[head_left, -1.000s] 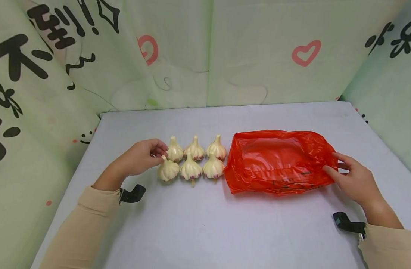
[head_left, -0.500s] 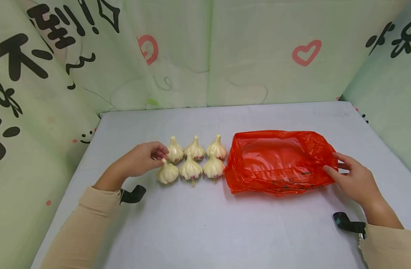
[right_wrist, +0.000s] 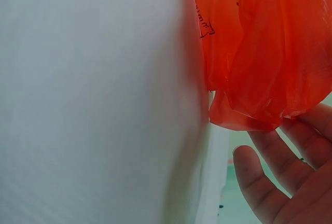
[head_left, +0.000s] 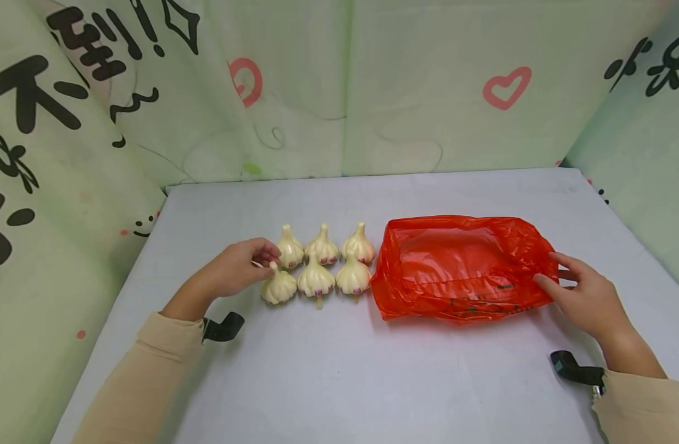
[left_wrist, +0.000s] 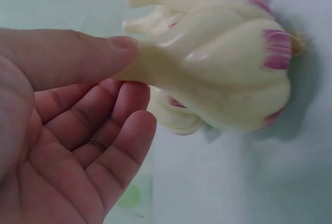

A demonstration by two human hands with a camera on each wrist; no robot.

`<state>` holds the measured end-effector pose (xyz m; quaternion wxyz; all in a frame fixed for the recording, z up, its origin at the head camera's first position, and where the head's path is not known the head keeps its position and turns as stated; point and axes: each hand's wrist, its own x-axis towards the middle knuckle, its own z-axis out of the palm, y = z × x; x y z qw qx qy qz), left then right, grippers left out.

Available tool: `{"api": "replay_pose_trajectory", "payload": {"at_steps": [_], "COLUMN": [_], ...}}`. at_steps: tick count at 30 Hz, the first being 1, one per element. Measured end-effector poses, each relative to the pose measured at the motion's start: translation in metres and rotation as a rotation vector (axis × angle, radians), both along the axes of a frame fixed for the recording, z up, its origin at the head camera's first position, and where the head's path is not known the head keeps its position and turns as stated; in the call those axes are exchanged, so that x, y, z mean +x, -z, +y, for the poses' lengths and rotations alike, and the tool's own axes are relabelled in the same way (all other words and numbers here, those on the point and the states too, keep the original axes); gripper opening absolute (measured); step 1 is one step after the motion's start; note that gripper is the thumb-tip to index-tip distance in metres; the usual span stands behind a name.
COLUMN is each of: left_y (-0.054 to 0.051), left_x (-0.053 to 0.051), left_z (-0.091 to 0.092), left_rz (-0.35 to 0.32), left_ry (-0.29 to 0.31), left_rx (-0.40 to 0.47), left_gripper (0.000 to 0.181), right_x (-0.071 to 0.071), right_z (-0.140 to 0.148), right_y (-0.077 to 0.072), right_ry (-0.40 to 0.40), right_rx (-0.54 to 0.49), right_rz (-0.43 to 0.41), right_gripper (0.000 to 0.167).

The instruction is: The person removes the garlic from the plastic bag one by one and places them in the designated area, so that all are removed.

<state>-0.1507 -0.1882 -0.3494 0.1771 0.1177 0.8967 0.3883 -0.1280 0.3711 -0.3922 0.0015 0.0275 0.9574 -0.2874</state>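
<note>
My left hand [head_left: 236,269] pinches the stem of the garlic bulb [head_left: 279,287] at the front left of a group. In the left wrist view, thumb and forefinger meet at that stem, while the other fingers curve loosely below; purple patches mark the base of the bulb [left_wrist: 228,73]. Several more cream garlic bulbs [head_left: 316,277] stand beside it in two rows. To their right lies a red plastic bag [head_left: 456,265], its mouth spread wide. My right hand [head_left: 589,296] touches the bag's right end with extended fingers, and its thumb [right_wrist: 254,177] stands apart from the bag in the right wrist view.
Everything rests on a white-covered table [head_left: 339,376]. A pale green curtain [head_left: 417,123] with black characters and pink hearts hangs behind and at both sides. Black wrist cameras [head_left: 224,327] sit by the beige sleeves [head_left: 161,351].
The left hand and the garlic bulb it pinches have shifted slightly toward the front of the table. The right hand and the red bag have stayed in place.
</note>
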Motion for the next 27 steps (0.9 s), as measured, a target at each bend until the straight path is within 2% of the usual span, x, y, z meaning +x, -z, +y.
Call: {"api": "replay_pose_trajectory", "payload": {"at_steps": [7,16,22,27], "left_y": [0.010,0.015,0.019,0.020], "left_x": [0.002,0.004,0.006,0.007], "left_z": [0.000,0.000,0.000,0.000], "left_rz": [0.021,0.009,0.038,0.047], "left_ry": [-0.025,-0.064,-0.090,-0.095], "left_rx": [0.027,0.016,0.006,0.004], "left_gripper": [0.032,0.031,0.028,0.033], "right_x": [0.000,0.000,0.000,-0.001], "right_z": [0.000,-0.001,0.000,0.000], "right_y": [-0.001,-0.002,-0.002,-0.002], "right_ry": [-0.001,-0.005,-0.005,-0.005], "right_rx": [-0.005,-0.007,-0.009,-0.008], "right_rz": [-0.001,-0.002,-0.005,-0.008], "right_gripper": [0.065,0.065,0.066,0.066]}}
